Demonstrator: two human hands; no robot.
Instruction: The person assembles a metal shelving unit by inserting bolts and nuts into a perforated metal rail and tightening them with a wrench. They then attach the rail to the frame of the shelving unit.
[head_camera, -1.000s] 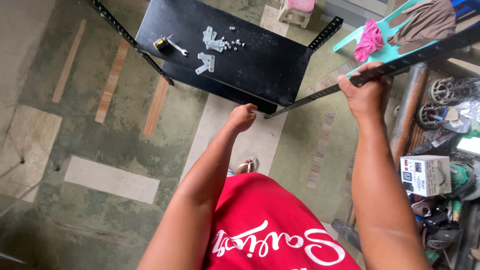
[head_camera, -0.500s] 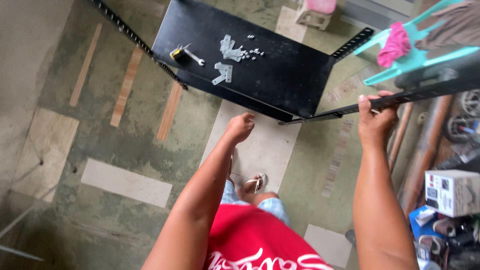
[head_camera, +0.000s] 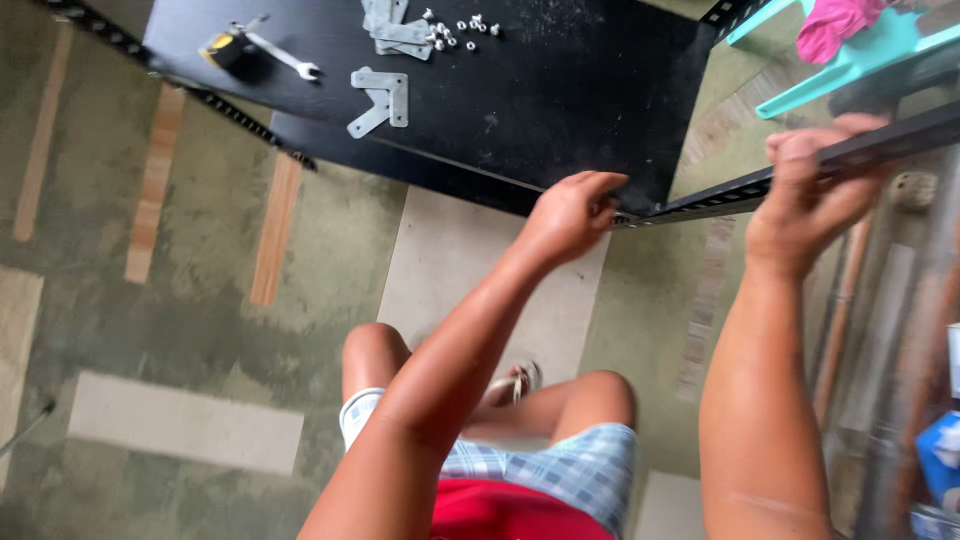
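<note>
1. overhead, a black shelf panel (head_camera: 560, 90) lies flat above the floor (head_camera: 150, 330), its near corner at the left hand.
2. a black slotted steel rail (head_camera: 730, 188) runs from that corner up to the right.
3. the right hand (head_camera: 815, 190) has its grip wrapped around the rail.
4. the left hand (head_camera: 572, 212) pinches at the corner where rail meets panel; what it holds i cannot tell.
5. metal brackets (head_camera: 382, 98), a wrench (head_camera: 280, 52) and small bolts (head_camera: 455, 28) lie on the panel.

Black panel (head_camera: 560, 90) foreground bare; brackets (head_camera: 380, 100), bolts (head_camera: 455, 30) beyond.
</note>
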